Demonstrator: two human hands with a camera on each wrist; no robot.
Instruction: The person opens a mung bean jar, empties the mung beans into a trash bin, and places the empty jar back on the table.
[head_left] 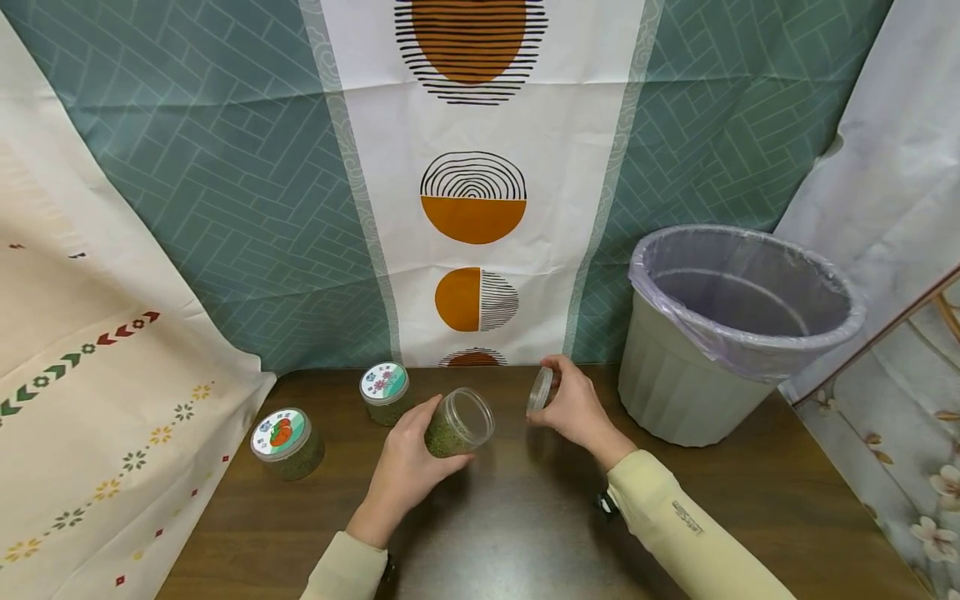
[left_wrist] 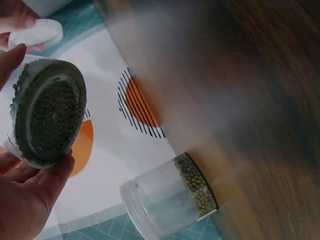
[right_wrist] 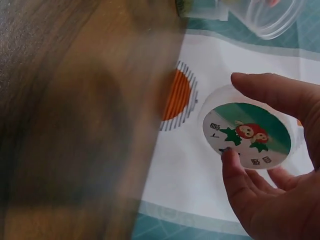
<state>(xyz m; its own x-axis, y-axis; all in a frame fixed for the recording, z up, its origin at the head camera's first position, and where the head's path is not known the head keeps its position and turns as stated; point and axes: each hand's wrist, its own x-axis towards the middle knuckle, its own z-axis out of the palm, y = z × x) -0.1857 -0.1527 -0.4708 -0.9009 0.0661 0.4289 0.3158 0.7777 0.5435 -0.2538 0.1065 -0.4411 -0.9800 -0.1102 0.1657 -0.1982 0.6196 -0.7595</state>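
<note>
Item: left hand [head_left: 408, 467]. Its fingers and thumb were curved round the side of an open jar [head_left: 459, 425] of small green beans [head_left: 442, 442], tilted above the table [head_left: 487, 542]; the side grip presumably left the mouth unobstructed.
Item: fruit-labelled jar [head_left: 287, 446]. Capped, upright, left of that hand; seemingly set aside within reach.
Item: right hand [head_left: 581, 408]. Fingers and thumb pinched a lid [head_left: 539, 390] by its rim, on edge; this likely kept its inner face, turned jarward, free.
Item: lined bin [head_left: 690, 387]. It probably limited the right hand's sideways room.
Item: flower-labelled jar [head_left: 386, 393]. Capped, upright, just beyond the left hand.
Room: open wood lay before the hands; a gap separated open jar and lid; rearward, the patterned cloth [head_left: 555, 292] bounded the table's back edge closely.
</note>
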